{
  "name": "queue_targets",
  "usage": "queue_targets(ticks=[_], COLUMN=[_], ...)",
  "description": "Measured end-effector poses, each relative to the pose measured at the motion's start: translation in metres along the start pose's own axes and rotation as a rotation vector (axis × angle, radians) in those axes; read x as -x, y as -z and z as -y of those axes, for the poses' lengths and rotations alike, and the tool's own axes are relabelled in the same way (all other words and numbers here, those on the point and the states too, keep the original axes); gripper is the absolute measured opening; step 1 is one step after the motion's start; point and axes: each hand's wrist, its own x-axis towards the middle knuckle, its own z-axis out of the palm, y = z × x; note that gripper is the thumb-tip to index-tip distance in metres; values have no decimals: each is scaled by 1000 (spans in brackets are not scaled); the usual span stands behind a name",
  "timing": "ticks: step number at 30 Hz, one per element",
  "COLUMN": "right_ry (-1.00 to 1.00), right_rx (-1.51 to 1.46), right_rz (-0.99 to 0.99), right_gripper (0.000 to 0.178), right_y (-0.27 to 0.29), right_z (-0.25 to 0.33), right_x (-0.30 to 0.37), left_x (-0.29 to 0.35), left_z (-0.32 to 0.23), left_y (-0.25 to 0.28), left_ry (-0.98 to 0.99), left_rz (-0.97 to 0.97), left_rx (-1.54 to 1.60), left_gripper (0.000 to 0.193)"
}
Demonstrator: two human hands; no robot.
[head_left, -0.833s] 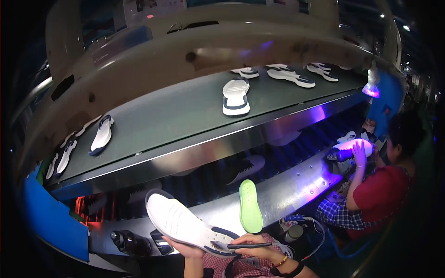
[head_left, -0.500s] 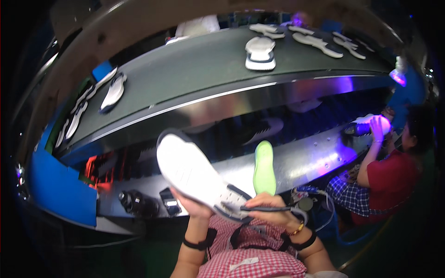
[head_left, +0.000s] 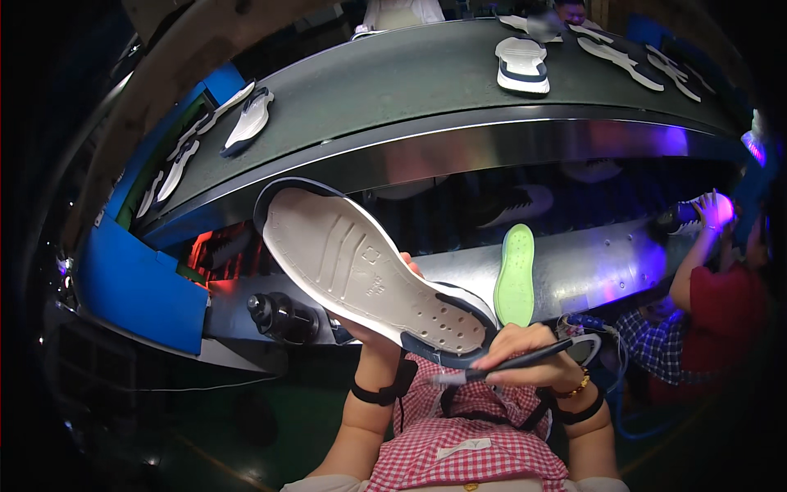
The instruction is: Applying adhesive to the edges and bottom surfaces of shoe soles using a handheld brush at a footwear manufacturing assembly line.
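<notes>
My left hand (head_left: 379, 334) holds a white shoe sole with a dark blue rim (head_left: 361, 266) from underneath, its hollow inner side facing me and its toe pointing up-left. My right hand (head_left: 525, 354) grips a thin dark brush (head_left: 500, 365), whose pale tip lies at the sole's heel edge. A light green insole-shaped form (head_left: 515, 275) stands upright on the metal ledge just right of the sole.
A curved dark conveyor belt (head_left: 393, 90) carries several white soles, one pair (head_left: 521, 64) at top centre and others (head_left: 246, 121) at left. A person in a red top (head_left: 721, 307) works at the right under purple light. A blue panel (head_left: 131, 287) stands at left.
The view has tilted down and drawn closer. The sole has risen and turned its inner side more toward me, and the brush has come in at its heel.
</notes>
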Motion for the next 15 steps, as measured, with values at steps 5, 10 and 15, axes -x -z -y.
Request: queue_targets(ticks=[5,10,15], right_ry=[-57,-47,-40], right_rx=[158,-52,164], right_rz=[-33,-54,41], right_gripper=[24,23,23], right_y=[5,14,11], right_z=[-8,3,-8], right_x=[0,4,6], left_x=[-7,-8,-11], left_z=[0,-7,-10], left_y=[-5,-12,-19], left_ry=[44,14,17], left_rz=[171,125,130], left_rx=[-10,-131,-186], left_gripper=[85,90,91])
